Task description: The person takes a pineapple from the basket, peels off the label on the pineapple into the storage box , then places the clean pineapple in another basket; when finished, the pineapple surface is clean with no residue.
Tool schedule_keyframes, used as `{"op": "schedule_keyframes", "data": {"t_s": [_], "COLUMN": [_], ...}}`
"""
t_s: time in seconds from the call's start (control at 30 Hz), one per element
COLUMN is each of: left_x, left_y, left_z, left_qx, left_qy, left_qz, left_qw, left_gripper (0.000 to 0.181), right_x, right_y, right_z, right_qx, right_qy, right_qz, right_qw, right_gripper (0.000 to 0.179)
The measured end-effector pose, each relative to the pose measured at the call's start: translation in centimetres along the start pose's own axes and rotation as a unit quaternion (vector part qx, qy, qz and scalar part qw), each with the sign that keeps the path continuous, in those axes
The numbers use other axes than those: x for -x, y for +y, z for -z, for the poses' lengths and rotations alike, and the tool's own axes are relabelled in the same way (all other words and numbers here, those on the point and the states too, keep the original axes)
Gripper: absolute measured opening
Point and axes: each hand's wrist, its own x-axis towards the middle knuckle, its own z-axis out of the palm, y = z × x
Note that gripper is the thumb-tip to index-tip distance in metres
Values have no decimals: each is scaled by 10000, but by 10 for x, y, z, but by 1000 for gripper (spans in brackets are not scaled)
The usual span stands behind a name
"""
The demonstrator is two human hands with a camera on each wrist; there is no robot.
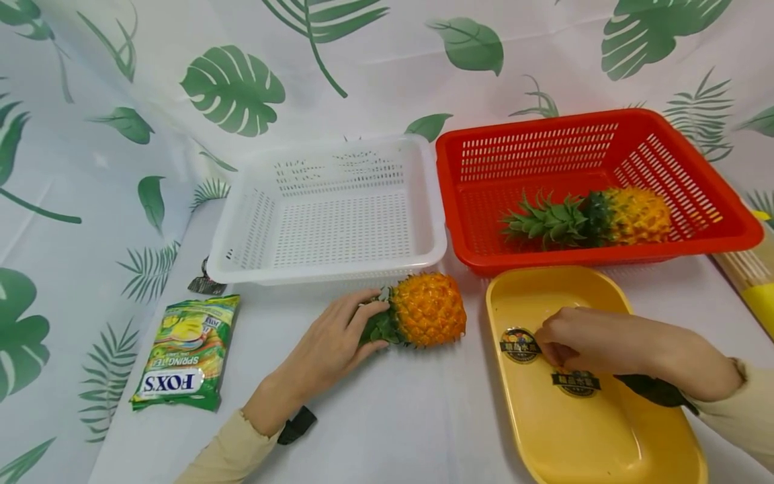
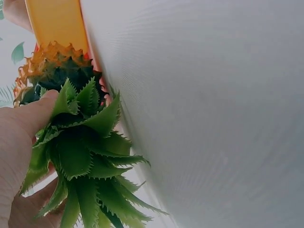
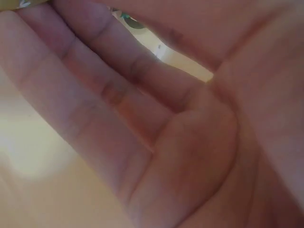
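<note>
My left hand (image 1: 338, 329) grips a small pineapple (image 1: 431, 310) by its green leafy crown (image 2: 85, 152), thumb at the base of the fruit. The pineapple lies on its side on the white tabletop, orange body pointing right. Over the yellow basin (image 1: 611, 444), my right hand (image 1: 592, 339) is bent down with its fingers curled and the tips mostly hidden. A small shiny yellow-green thing (image 3: 21, 4) shows at those fingertips in the right wrist view, mostly cut off by the frame. Two round dark labels, one (image 1: 520, 345) left of the hand and another (image 1: 577, 384) just below it, mark the basin floor.
A white basket (image 1: 326, 272) stands behind the left hand. Beside it, a red basket (image 1: 605, 259) holds a second pineapple (image 1: 637, 215). On the left lie a green Fox's candy bag (image 1: 187, 353) and a small dark item (image 1: 207, 285). Leaf-patterned cloth (image 1: 363, 81) rises behind.
</note>
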Motion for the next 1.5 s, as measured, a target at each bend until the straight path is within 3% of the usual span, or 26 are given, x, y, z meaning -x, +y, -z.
{"op": "schedule_keyframes", "data": {"t_s": [0.27, 0.7, 0.83, 1.0, 1.07, 1.17, 1.3, 1.4, 1.5], "left_x": [1, 0, 1, 0, 0, 1, 2, 2, 0], "left_y": [-1, -2, -1, -1, 0, 0, 2, 4, 6], "left_z": [1, 2, 2, 1, 1, 2, 3, 4, 5], "left_qx": [-23, -129, -135, -18, 68, 190, 170, 94, 40], "left_qy": [63, 38, -12, -27, -59, -100, -97, -125, -185], "left_qz": [-63, -277, -227, -117, -52, 44, 72, 56, 33], "left_qw": [10000, 9995, 9996, 9999, 9999, 9998, 9998, 9999, 9998], "left_gripper": [63, 60, 59, 59, 58, 54, 50, 47, 45], "right_x": [-1, 1, -1, -1, -1, -6, -18, -30, -41], "right_y": [3, 2, -2, -17, -26, -42, -63, -74, -79], "right_z": [-2, -8, -6, 8, 18, 34, 47, 51, 52], "right_qx": [-6, -322, -116, 534, 787, 1154, 1370, 1099, 784], "right_qy": [317, -96, -201, -201, -5, 706, 1852, 1974, 1695], "right_qz": [-4, -438, -594, -734, -591, -12, 841, 1051, 1016], "right_qw": [9995, 9985, 9980, 9957, 9951, 9908, 9695, 9685, 9771], "right_gripper": [47, 51, 51, 44, 38, 31, 37, 45, 58]}}
